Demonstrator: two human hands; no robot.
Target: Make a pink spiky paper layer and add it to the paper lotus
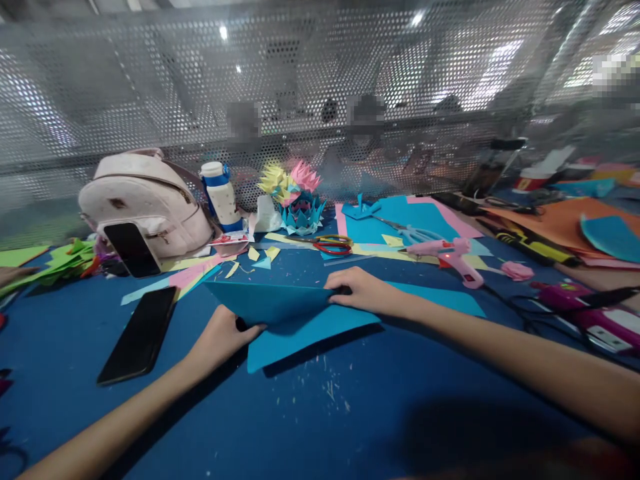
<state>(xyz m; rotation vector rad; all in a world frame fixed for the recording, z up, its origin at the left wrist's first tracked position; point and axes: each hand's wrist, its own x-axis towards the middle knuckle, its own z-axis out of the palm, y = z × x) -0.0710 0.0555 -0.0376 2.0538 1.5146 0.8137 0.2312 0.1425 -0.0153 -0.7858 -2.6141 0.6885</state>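
Note:
A sheet of blue paper [310,333] is bent along a crease in front of me, its far part standing up and its near part sloping toward me. My left hand [223,333] pinches the sheet at its left side, with the thumb on top and the other fingers hidden behind. My right hand [357,291] grips the raised part near its right end, thumb and fingers closed on it. Another piece of blue paper [445,299] lies flat under my right forearm.
Left of the sheet lies a black phone [140,337]; another phone [133,249] leans on a pale backpack [145,193]. Scissors [333,244], folded paper flowers [300,197] and a bottle [223,200] stand or lie behind. A pink glue gun [447,253] and its cord are at right.

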